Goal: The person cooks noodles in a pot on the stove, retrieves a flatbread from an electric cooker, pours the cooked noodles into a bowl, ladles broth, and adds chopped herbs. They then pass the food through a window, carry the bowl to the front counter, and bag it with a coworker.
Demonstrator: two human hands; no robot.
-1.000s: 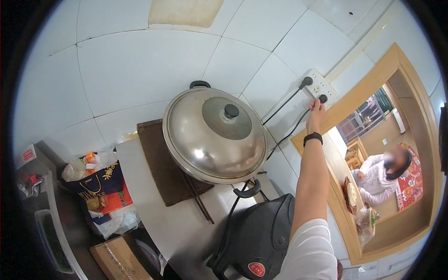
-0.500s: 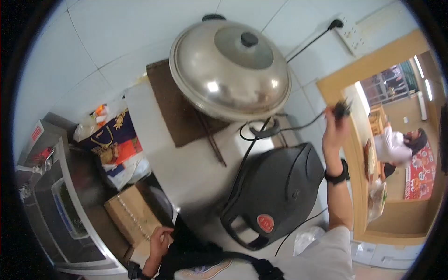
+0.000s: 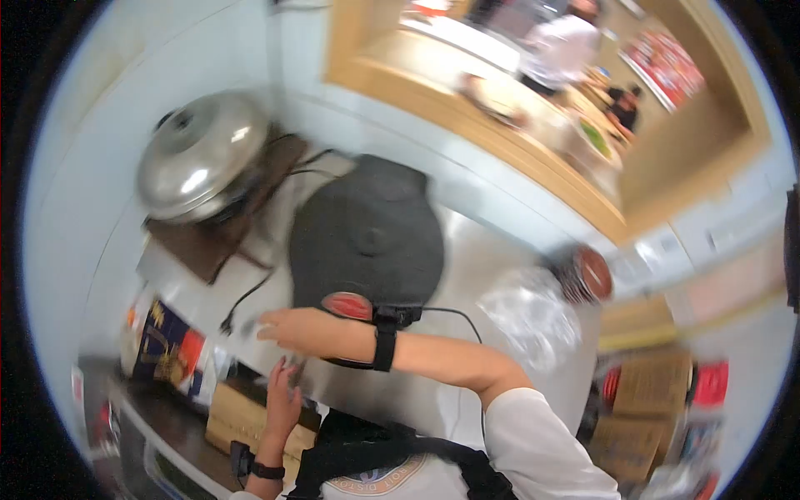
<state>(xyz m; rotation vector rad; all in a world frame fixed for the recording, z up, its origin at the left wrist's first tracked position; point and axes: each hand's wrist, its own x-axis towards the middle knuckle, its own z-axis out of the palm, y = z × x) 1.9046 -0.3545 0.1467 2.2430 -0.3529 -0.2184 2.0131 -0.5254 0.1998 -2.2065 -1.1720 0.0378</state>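
Note:
A black round electric griddle with a red badge sits closed on the steel table. My right forearm crosses its front, and my right hand is just past the badge, blurred, fingers stretched out and no object visible in them. Left of that hand, a black power plug lies on the table, its cord running up toward the domed-lid pan. Close below, over the table's front edge, my left hand is raised with its fingers apart, seemingly holding nothing.
The steel lidded pan stands on a brown board at left. A clear plastic bag and a brown round container are at right. Beneath the table's edge is a cardboard box. People are visible beyond the wood-framed opening.
My right hand has let go of the black plug, now on the table, and come down left across the griddle's front. My left hand has risen. The view has turned right.

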